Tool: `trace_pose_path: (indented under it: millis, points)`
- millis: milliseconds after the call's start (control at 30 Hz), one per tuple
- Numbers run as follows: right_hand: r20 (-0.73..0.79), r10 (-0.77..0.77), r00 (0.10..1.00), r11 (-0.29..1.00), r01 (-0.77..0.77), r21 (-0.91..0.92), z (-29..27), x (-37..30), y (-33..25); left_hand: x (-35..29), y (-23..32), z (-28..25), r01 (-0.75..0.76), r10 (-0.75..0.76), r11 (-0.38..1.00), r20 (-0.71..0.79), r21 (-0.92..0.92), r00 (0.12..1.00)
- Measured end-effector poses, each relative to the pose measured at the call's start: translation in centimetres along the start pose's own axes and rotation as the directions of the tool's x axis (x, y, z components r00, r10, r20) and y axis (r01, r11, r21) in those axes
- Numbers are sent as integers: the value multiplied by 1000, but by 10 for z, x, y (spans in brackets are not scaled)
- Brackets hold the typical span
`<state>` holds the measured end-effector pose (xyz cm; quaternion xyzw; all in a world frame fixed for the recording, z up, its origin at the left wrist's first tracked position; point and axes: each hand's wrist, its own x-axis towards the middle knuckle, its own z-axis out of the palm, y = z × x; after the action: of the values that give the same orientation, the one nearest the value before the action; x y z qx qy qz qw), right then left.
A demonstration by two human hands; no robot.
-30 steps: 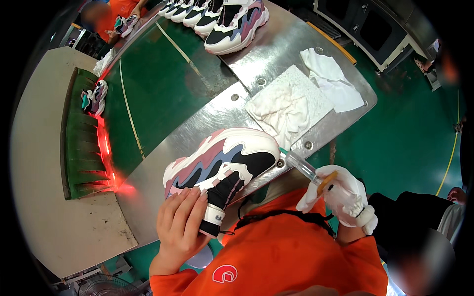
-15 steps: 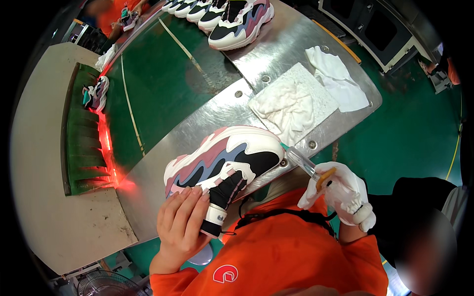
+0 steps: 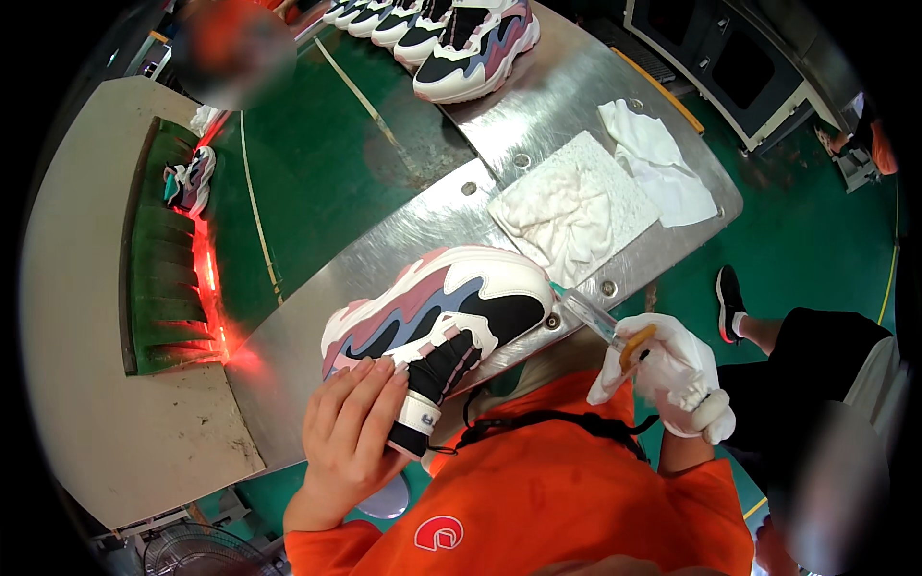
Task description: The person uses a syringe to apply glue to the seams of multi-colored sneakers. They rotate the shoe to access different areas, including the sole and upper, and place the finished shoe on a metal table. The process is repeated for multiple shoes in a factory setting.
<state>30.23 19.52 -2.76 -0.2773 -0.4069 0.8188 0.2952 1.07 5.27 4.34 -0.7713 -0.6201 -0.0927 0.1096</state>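
Note:
A chunky sneaker (image 3: 411,300) in white, mauve, blue and black lies on its side at the table's near edge, toe to the right. My bare left hand (image 3: 353,427) is closed over its heel and ankle part, fingers across the upper. In a white glove, my right hand (image 3: 680,376) grips a clear syringe (image 3: 590,313) with an orange flange and a teal tip. That tip is at the toe, by the edge of the sole; whether it touches cannot be made out. Some of the gloved fingers are hidden behind the flange.
A crumpled white cloth (image 3: 567,216) lies on a white pad, with another cloth (image 3: 663,163) beyond it. Several matching sneakers (image 3: 475,53) line the far edge. One shoe (image 3: 195,182) rides the green belt (image 3: 317,182) near a red-lit opening. People stand at far left and right.
My hands, the sneaker and the syringe hold nearly the same place. A person's head has come into view at the upper left, and a black-shod foot shows at the right.

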Motion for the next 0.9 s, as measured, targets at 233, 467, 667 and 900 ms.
trace_pose_path:
  millis: [233, 467, 667, 900]
  points:
    - [-91, -302, 949, 940, 312, 140, 4, 27, 12, 24, -20, -14, 72, -50, 985, 136, -158, 989]
    - [100, -369, 924, 930, 366, 41, -15, 47, 34, 104, -108, -19, 274, 133, 749, 542, -603, 830]
    - [83, -224, 971, 971, 230, -60, -18, 47, 47, 206, -89, 63, 341, 276, 787, 787, -515, 552]
    - [86, -212, 973, 942, 227, -247, -22, 52, 37, 205, -60, 86, 282, 250, 859, 830, -428, 498]
